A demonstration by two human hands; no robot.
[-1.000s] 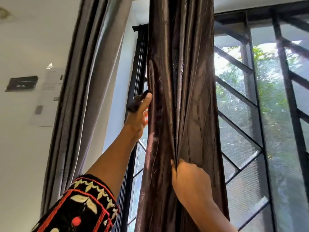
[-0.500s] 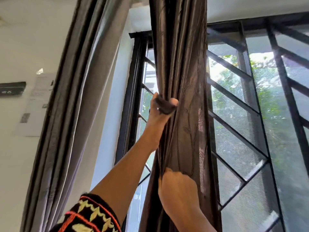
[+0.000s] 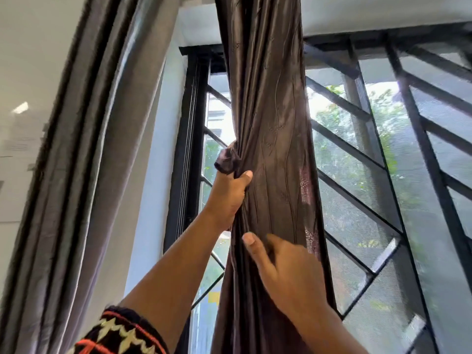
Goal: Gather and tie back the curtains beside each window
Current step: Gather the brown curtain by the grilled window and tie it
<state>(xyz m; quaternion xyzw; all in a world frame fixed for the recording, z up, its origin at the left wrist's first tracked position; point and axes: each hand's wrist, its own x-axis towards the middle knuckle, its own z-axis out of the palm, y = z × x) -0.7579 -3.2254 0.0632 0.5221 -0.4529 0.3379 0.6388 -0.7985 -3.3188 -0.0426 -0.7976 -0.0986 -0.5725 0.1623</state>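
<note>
A dark brown shiny curtain [image 3: 270,139] hangs gathered into a narrow bundle in front of the window. My left hand [image 3: 228,198] grips the bundle's left edge, thumb across the front, and a short dark strip of fabric [image 3: 227,160] sticks up from the fist. Lower down, my right hand [image 3: 283,272] lies on the front of the bundle with fingers fairly straight, the thumb pointing up along a fold. A second, grey curtain [image 3: 84,175] hangs loose at the left.
Behind the bundle is a black window frame [image 3: 187,149] with a diagonal metal grille [image 3: 370,159] and mesh, greenery outside. A white wall [image 3: 28,60] fills the left side. A patterned sleeve [image 3: 120,333] covers my left upper arm.
My left hand moved from beside the window frame onto the bundle's left edge, carrying the dark strip. My right hand let go of its grip on the folds and now lies flatter.
</note>
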